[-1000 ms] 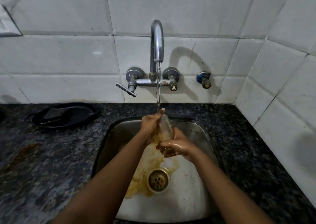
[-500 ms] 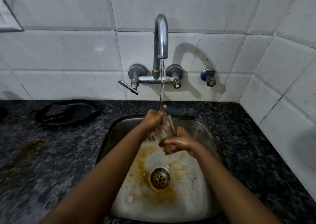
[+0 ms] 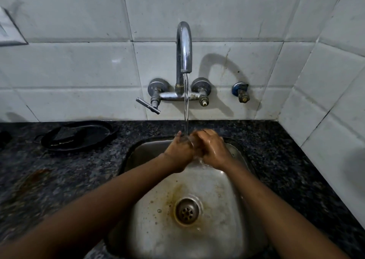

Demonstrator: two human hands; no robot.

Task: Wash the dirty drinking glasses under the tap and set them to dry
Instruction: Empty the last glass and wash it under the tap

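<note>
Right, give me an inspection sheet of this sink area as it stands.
Surface: dark speckled counter, brownish stain at left; steel sink with brown staining round the drain.
Job's things: glass held under the running tap, mostly hidden by the hands.
Clutter: black pan on the counter, left.
Hands: left hand and right hand both wrapped round the glass, wet.
Cables: nothing seen.
Surroundings: white tiled wall, spare valve right of the tap.
</note>
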